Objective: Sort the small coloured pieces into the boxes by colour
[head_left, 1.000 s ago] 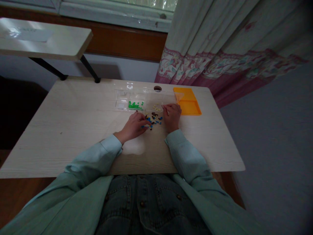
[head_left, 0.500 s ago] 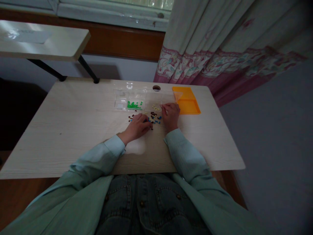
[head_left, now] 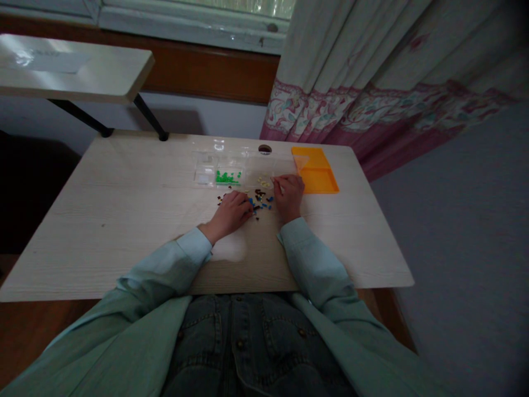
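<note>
Two bare hands at a pale desk (head_left: 144, 220), both near the far middle. Left hand (head_left: 232, 211) palm down over loose small pieces (head_left: 257, 208) in blue, dark brown and yellow, with bent fingers close together and tips toward the right. Too hidden beneath the fingers to tell any grip on a piece. Right hand (head_left: 290, 196) beside the pile's right side, with thumb and forefinger close together at the near edge of a clear divided tray (head_left: 258, 165); anything between the tips too small to tell.

Loose pieces just on the near side of the tray, scattered at mixed angles. One dark brown stick among them, near the left fingertips, with its long axis roughly left to right, slightly slanted. Others too small for any clear direction.

Clear tray lengthwise from left to right, about parallel to the desk's far edge. Green pieces (head_left: 226, 177) inside a near compartment left of the middle; cream pieces (head_left: 263, 182) farther right, just left of the right fingertips.

Orange tray (head_left: 317, 179) at the tray's right end, with its long axis away from the body and its far end tilted leftward. Round hole (head_left: 265, 149) in the desk, just beyond the clear tray.
</note>
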